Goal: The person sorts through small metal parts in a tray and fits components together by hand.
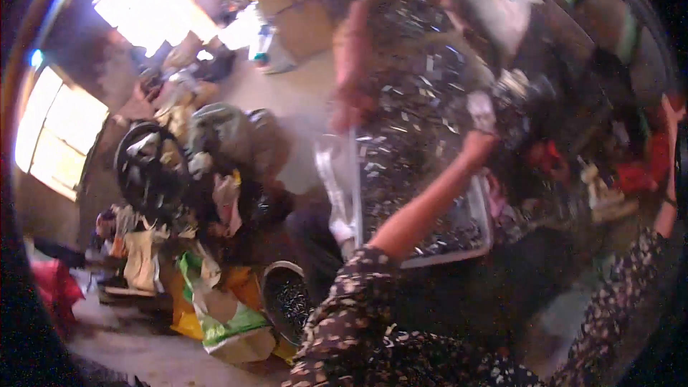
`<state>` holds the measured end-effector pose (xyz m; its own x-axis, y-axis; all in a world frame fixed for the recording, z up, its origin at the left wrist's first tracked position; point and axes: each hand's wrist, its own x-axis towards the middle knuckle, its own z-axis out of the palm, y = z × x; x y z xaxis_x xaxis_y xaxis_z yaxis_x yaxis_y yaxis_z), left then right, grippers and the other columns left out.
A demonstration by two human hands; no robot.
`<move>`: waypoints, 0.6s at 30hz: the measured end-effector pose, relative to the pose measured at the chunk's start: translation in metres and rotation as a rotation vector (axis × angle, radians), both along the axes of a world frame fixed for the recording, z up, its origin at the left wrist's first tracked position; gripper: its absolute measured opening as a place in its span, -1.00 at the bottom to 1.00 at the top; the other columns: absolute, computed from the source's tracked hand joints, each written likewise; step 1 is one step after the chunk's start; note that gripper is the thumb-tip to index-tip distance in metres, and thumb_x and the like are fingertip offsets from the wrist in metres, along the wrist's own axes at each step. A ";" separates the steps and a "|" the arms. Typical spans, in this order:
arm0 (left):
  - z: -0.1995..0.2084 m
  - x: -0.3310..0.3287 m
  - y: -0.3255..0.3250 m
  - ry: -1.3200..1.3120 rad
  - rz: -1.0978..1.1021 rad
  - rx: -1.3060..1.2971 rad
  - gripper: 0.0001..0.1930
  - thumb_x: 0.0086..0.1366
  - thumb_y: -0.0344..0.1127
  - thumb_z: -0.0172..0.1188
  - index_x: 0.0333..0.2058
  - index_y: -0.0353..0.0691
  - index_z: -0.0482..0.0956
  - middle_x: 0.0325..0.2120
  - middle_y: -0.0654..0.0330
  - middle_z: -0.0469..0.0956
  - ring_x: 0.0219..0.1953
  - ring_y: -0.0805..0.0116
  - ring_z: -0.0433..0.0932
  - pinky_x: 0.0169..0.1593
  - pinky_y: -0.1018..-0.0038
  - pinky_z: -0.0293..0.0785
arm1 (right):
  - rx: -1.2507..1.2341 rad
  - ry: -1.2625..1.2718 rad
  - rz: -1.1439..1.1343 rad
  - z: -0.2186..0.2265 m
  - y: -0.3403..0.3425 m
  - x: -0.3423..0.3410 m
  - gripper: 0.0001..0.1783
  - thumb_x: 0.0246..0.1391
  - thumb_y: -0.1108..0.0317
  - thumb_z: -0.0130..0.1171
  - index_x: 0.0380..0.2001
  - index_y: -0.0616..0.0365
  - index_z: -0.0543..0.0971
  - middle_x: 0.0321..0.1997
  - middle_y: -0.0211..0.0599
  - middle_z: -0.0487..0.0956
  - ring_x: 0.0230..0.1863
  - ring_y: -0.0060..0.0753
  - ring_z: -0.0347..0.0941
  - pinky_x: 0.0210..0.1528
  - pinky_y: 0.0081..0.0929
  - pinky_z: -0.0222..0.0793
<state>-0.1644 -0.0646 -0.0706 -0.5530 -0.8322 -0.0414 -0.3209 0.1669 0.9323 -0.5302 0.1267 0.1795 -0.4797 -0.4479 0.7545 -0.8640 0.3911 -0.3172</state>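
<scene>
My left hand [483,111] is over a large pale-rimmed tray [484,226] of small, dark and shiny metal-looking pieces [412,143]. The hand is smeared by motion, with something whitish at its fingers, so I cannot tell whether it holds anything. A blurred pinkish-red band [351,93] runs along the tray's left and far sides. At the far right edge of the view, my right hand [672,111] is raised away from the tray. Its fingers look apart, with nothing visible in them. Red material [645,168] lies beside the right forearm.
To the tray's left, a round bucket [276,279] holds more small dark pieces. Beside it lie a green-and-white sack [233,322] and yellow bags. Further left are a black wheel-like ring [150,168] and heaped cloth or bags. A cardboard box [297,25] stands at the back.
</scene>
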 end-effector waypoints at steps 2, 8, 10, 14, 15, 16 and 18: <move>0.019 -0.002 0.009 0.114 0.053 0.211 -0.73 -0.18 -0.19 0.15 -0.51 -0.26 0.53 -0.55 0.06 0.51 -0.48 0.28 0.50 -0.37 0.44 0.38 | -0.088 -0.047 0.089 -0.012 -0.010 -0.013 -0.59 -0.22 0.15 0.16 -0.36 0.26 0.48 -0.35 -0.17 0.50 -0.32 -0.29 0.42 -0.21 -0.47 0.29; 0.057 -0.001 0.023 -0.017 0.073 0.061 -0.69 -0.19 -0.17 0.17 -0.52 -0.33 0.51 -0.62 0.04 0.49 -0.52 0.28 0.49 -0.39 0.40 0.37 | -0.238 -0.180 0.242 -0.076 0.022 -0.053 -0.56 -0.22 0.16 0.16 -0.29 0.27 0.44 -0.29 -0.14 0.48 -0.27 -0.28 0.40 -0.18 -0.46 0.27; 0.047 -0.006 0.025 0.068 0.060 0.101 -0.68 -0.18 -0.16 0.19 -0.51 -0.32 0.50 -0.60 0.05 0.49 -0.51 0.28 0.48 -0.39 0.40 0.36 | -0.278 -0.212 0.275 -0.088 0.041 -0.058 -0.55 -0.22 0.17 0.16 -0.27 0.28 0.43 -0.27 -0.13 0.47 -0.25 -0.28 0.39 -0.17 -0.46 0.27; 0.038 0.018 0.011 0.114 0.165 0.144 -0.62 -0.19 -0.13 0.23 -0.43 -0.30 0.50 -0.52 0.08 0.51 -0.47 0.29 0.48 -0.38 0.42 0.36 | -0.346 -0.347 0.426 -0.070 0.000 0.047 -0.52 -0.21 0.18 0.15 -0.23 0.28 0.41 -0.24 -0.12 0.45 -0.21 -0.27 0.38 -0.15 -0.46 0.26; 0.044 -0.006 0.030 0.167 0.107 0.108 -0.62 -0.18 -0.13 0.23 -0.43 -0.30 0.51 -0.51 0.08 0.51 -0.46 0.29 0.48 -0.37 0.42 0.37 | -0.348 -0.305 0.339 -0.073 0.062 -0.003 -0.51 -0.21 0.19 0.15 -0.22 0.29 0.40 -0.23 -0.11 0.45 -0.20 -0.27 0.37 -0.15 -0.46 0.26; 0.052 -0.027 0.041 0.162 -0.030 0.258 -0.62 -0.18 -0.12 0.23 -0.42 -0.31 0.51 -0.50 0.07 0.51 -0.45 0.31 0.48 -0.36 0.42 0.36 | -0.317 -0.039 -0.032 -0.093 0.117 -0.033 -0.51 -0.22 0.12 0.15 -0.25 0.28 0.43 -0.22 -0.13 0.45 -0.21 -0.26 0.39 -0.15 -0.44 0.26; 0.046 -0.004 0.020 0.044 0.059 0.100 -0.63 -0.16 -0.11 0.20 -0.47 -0.33 0.51 -0.59 0.05 0.50 -0.53 0.34 0.48 -0.43 0.41 0.37 | -0.211 0.098 -0.096 -0.089 0.065 0.044 -0.41 -0.22 0.07 0.16 -0.18 0.30 0.38 -0.11 -0.13 0.39 -0.11 -0.24 0.32 -0.08 -0.42 0.20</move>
